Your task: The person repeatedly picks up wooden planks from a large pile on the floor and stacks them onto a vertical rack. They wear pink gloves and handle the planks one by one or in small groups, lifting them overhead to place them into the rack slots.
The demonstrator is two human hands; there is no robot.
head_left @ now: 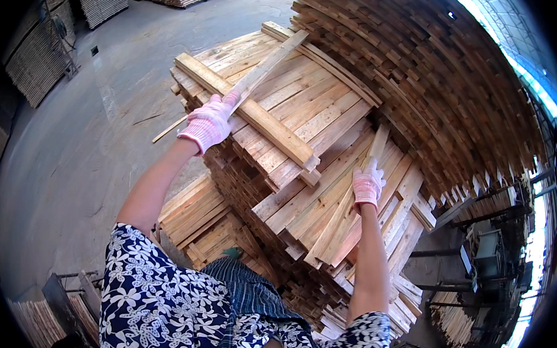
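My left hand (211,122), in a pink-and-white knit glove, is closed round the near end of a wooden slat (266,66). That slat reaches away to the right across the top of a stack of boards (315,99). It passes over a thick wooden batten (279,135) lying crosswise there. Farther right and lower, my right hand (368,183), gloved alike, grips another wooden slat (379,142) above a lower layer of boards (318,213). Its fingers are partly hidden from view. A second batten (329,63) lies along the stack's far right side.
A tall wall of stacked boards (412,72) rises close on the right. Another pile of boards (192,213) stands low by my left side. On the grey concrete floor (96,177) lies a thin stick (169,129). More board stacks (37,70) stand at the far left.
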